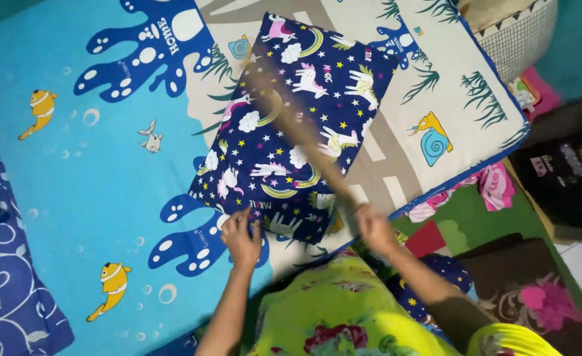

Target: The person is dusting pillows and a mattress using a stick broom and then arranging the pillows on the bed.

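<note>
Right hand (373, 227) gripping near end of blurred stick (297, 132), long axis running far-left over unicorn-print pillow (304, 112). Left hand (241, 237) pressing pillow's near edge, fingers curled.

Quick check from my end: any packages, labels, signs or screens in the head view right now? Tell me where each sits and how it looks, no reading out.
No packages, signs or screens show.
Printed lettering on the bed sheet: white marks inside the dark blue octopus shape at upper left.
Printed lettering on the pillow: small pink marks among unicorns and rainbows on navy cloth, centre of the bed.
Dark box: right edge, on the floor, with a blurred pale patch on top; too unclear to call a label.
</note>
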